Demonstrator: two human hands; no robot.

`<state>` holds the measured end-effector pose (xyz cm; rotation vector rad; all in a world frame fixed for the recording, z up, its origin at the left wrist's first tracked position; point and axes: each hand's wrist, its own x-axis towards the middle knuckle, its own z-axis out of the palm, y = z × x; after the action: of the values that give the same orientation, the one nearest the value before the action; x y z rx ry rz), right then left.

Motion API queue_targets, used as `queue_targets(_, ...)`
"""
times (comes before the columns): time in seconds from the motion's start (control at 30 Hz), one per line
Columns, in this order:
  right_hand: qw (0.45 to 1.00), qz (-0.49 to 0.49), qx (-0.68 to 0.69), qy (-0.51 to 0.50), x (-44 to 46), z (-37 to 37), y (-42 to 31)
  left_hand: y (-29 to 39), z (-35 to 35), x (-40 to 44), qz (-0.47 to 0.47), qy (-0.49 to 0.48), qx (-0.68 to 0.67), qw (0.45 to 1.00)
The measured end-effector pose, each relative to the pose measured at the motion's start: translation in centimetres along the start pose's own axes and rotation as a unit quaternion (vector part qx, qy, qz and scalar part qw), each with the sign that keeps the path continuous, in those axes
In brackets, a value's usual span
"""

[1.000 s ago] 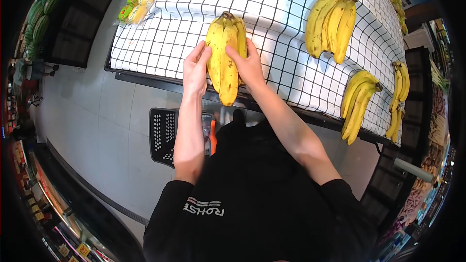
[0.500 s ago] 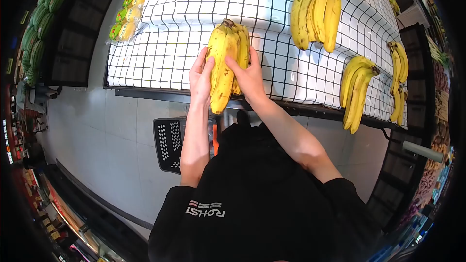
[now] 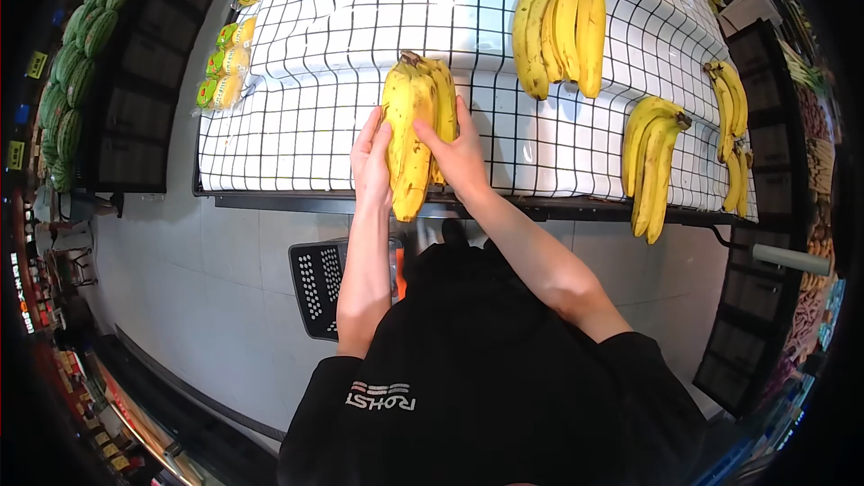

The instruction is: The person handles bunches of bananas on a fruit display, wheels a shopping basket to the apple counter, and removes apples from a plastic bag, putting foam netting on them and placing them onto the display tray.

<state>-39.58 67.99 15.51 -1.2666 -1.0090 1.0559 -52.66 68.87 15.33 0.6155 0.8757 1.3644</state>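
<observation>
A bunch of yellow bananas [image 3: 411,139] with brown specks is between my two hands, stem end pointing away from me, over the near edge of the display table. My left hand [image 3: 371,157] grips its left side, thumb along the skin. On the other side, my right hand [image 3: 457,151] is closed around the bunch, thumb lying on top. The undersides of the bananas and some fingertips are hidden.
The table has a white checked cover [image 3: 306,135]. A larger banana bunch [image 3: 562,31] and a smaller one [image 3: 654,166] lie to the right, more bananas [image 3: 731,108] beyond. Packaged yellow fruit [image 3: 225,67] lines the left edge. A black basket [image 3: 317,288] stands on the floor.
The view has shifted and turned slightly, so the table and loose bunches appear displaced. Both hands keep hold of the bananas, which sit slightly lower in the picture.
</observation>
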Motion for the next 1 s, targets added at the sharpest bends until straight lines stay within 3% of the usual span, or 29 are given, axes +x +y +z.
queue_targets(0.17, 0.991, -0.032, -0.127, 0.018, -0.6, 0.5, 0.6, -1.7, -1.5, 0.7, 0.030, 0.031, 0.035, 0.998)
queue_targets(0.27, 0.988, -0.068, -0.138, 0.026, -1.3, 1.1, 1.7, -1.9, -3.2, 1.8, 0.039, 0.020, 0.053, 0.998)
queue_targets(0.53, 0.988, -0.029, -0.149, 0.015, -1.6, 1.9, 1.0, -0.3, -3.4, 2.7, 0.051, -0.024, 0.134, 0.989)
queue_targets(0.7, 0.969, -0.055, -0.238, 0.025, -0.6, 1.7, 1.5, -0.6, -3.3, 3.3, 0.070, -0.047, 0.154, 0.985)
queue_targets(0.87, 0.969, -0.065, -0.239, 0.015, -0.2, 1.2, 1.7, -1.6, -4.0, 3.5, 0.091, -0.034, 0.153, 0.983)
queue_targets(0.93, 0.971, -0.064, -0.232, 0.003, 0.0, 1.3, 2.1, -1.2, -3.9, 3.4, 0.117, -0.039, 0.214, 0.969)
queue_targets(1.0, 0.963, -0.116, -0.242, 0.039, -0.3, 1.4, 2.3, -1.1, -3.9, 3.2, 0.110, -0.026, 0.188, 0.976)
